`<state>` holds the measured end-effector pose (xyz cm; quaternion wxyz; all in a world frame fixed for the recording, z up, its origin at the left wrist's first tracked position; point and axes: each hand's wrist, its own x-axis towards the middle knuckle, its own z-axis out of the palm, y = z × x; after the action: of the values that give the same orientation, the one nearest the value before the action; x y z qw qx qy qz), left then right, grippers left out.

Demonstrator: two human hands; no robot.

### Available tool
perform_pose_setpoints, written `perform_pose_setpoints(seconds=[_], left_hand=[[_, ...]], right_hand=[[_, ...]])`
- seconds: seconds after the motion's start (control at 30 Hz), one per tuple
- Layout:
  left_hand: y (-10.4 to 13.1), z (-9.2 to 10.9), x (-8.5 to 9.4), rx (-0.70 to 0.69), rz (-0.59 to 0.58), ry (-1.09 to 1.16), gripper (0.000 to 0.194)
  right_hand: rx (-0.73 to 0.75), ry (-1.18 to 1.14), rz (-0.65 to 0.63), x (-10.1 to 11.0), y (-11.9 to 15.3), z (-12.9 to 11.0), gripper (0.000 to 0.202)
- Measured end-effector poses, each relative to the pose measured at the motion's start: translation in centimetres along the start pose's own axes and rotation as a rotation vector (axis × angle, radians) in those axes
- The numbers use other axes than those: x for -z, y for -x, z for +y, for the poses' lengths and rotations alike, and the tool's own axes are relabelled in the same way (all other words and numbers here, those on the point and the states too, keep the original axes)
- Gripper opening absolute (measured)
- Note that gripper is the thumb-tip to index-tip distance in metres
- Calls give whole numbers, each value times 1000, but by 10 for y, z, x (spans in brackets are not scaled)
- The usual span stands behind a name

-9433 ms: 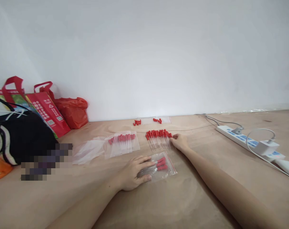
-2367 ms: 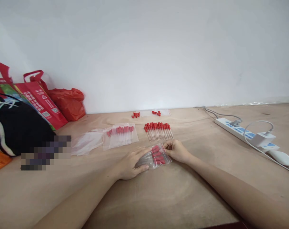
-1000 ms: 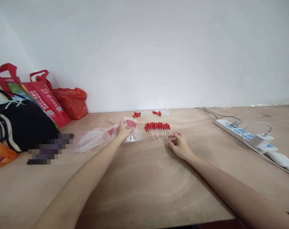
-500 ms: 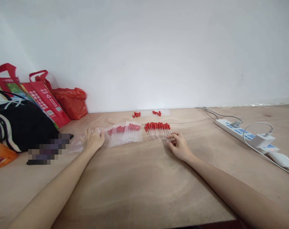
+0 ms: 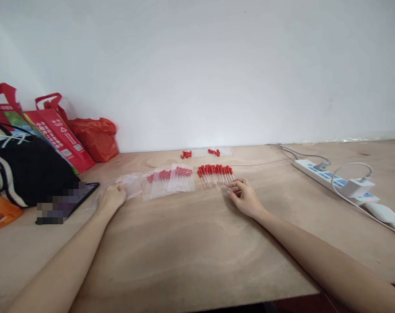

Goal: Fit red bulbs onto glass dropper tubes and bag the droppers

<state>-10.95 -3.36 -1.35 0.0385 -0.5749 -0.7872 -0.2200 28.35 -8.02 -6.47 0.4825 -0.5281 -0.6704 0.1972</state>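
Note:
My left hand point(image 5: 111, 198) is on the left, fingers curled over clear plastic bags point(image 5: 132, 185); it appears to pinch one, though the fingertips are partly hidden. My right hand point(image 5: 244, 198) rests on the table with its fingers curved and apart, beside the right end of a row of red-topped droppers point(image 5: 213, 171) with clear stems. Between the hands, overlapping clear bags point(image 5: 182, 180) contain more red-topped pieces. Loose red caps point(image 5: 186, 154) lie farther back, near another flat clear bag point(image 5: 200, 153).
A phone point(image 5: 76, 198), a black bag point(image 5: 37, 174), red shopping bag point(image 5: 58, 139) and red plastic bag point(image 5: 97, 137) stand or lie left on the wooden table point(image 5: 171, 252). A power strip point(image 5: 317, 174) with cables lies right.
My left hand has moved left and slightly nearer, and its fingers have curled in. My right hand has stayed almost in place by the droppers. The view has shifted slightly.

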Motion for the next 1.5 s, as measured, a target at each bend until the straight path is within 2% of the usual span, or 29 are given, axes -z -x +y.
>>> perform_pose_setpoints(seconds=[0.1, 0.13, 0.17, 0.27, 0.3, 0.4, 0.5, 0.6, 0.7, 0.9, 1.07, 1.2, 1.33, 1.5], left_hand=[[13, 21, 9, -87, 57, -7, 40], [20, 32, 9, -143, 74, 15, 41], [30, 45, 8, -263, 77, 91, 42], [69, 87, -1, -652, -70, 198, 41], [82, 100, -6, -768, -151, 189, 42], [114, 126, -21, -946, -285, 215, 41], [127, 134, -32, -953, -384, 247, 42], [128, 132, -35, -926, -451, 245, 46], [127, 130, -34, -921, -463, 232, 48], [126, 130, -32, -931, -472, 247, 48], [126, 130, -32, -924, -503, 274, 49], [125, 130, -31, -926, -510, 307, 48], [119, 123, -25, -912, -551, 317, 51], [106, 111, -18, -972, -623, 279, 52]], right_hand=[[10, 8, -3, 0, -1, -2, 15], [19, 16, -17, 1, 0, -3, 15], [36, 25, -44, 2, 0, -5, 15], [100, 21, -184, 5, 2, -12, 20], [114, 10, -231, 7, 4, -15, 24], [136, -16, -359, 12, 6, -19, 33], [191, -8, -452, 16, 6, -18, 31], [235, -12, -476, 19, 5, -15, 27], [296, -20, -495, 19, 5, -16, 27], [507, 37, -531, 17, 6, -22, 28], [555, 8, -697, 15, 6, -23, 38], [613, 97, -759, 12, 6, -24, 52], [587, 71, -789, 15, 4, -25, 46], [433, -97, -784, 26, 0, -19, 38]])
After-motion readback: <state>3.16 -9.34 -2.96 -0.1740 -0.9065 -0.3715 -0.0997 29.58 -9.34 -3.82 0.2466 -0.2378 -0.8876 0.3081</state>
